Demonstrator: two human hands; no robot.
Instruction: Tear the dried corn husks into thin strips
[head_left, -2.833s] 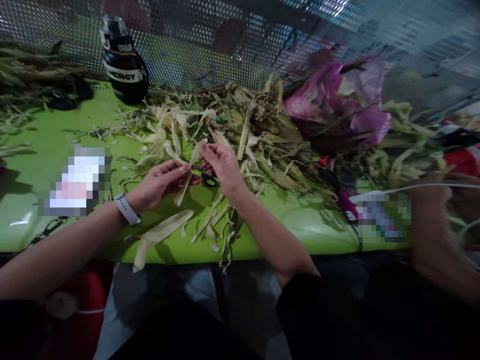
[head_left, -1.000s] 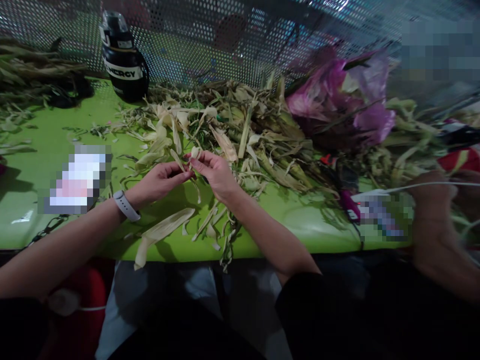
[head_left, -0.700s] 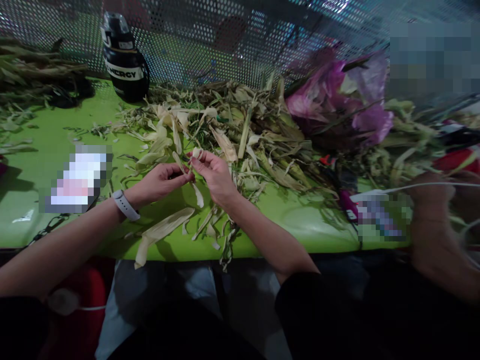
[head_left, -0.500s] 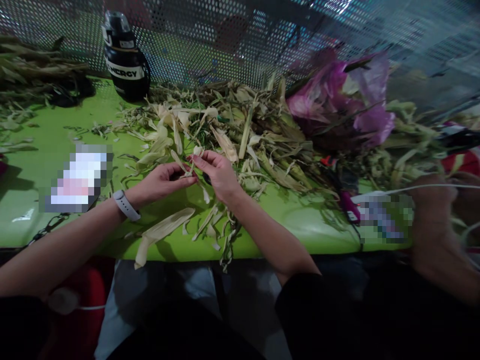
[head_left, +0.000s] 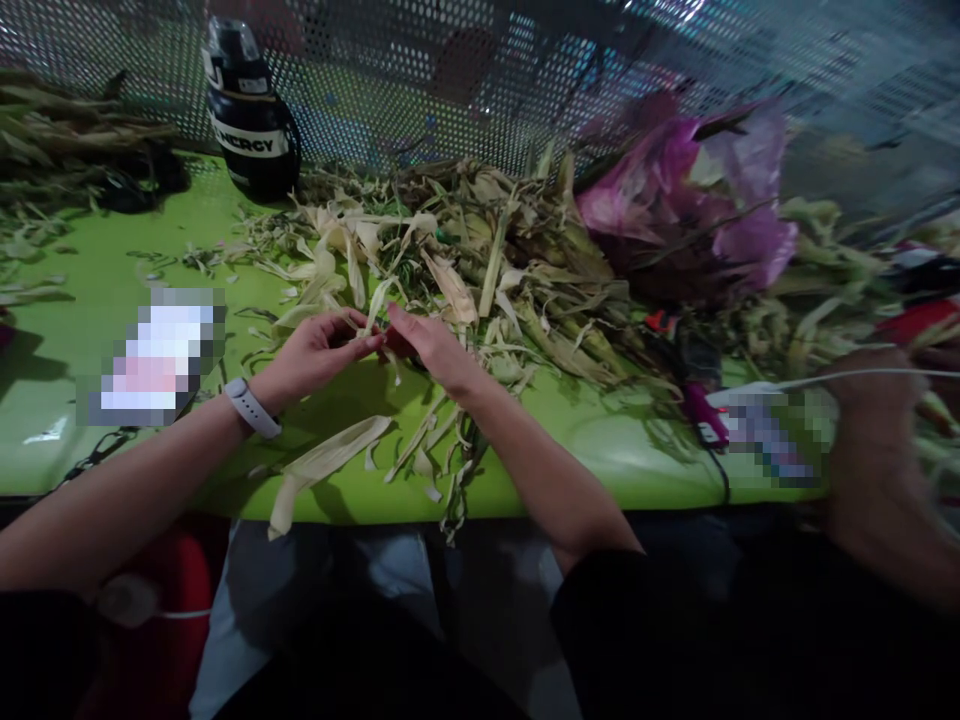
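Between my two hands, over the green tabletop (head_left: 592,430), is a pale strip of corn husk (head_left: 377,300). My left hand (head_left: 321,348), with a white band on its wrist, pinches the strip between thumb and fingers. Close beside it, my right hand (head_left: 439,350) is closed, thumb forward and fingers curled behind; a small pale end hangs below its fingertips. The right fingers are partly hidden. Behind both hands lies a heap of dried corn husks (head_left: 457,285). One broad loose husk (head_left: 330,465) and several thin shreds lie nearer the front edge.
A black bottle (head_left: 255,130) stands at the back left, before a perforated metal screen (head_left: 390,80). On the left lies a blurred-out phone (head_left: 154,355). A pink plastic bag (head_left: 675,190) rests back right. Another person's arm (head_left: 874,440) and a white cable (head_left: 787,383) are at the right.
My right hand has turned and its thumb has shifted slightly. The husk strip now points upward between the hands. Another person's hand at the right has moved slightly.
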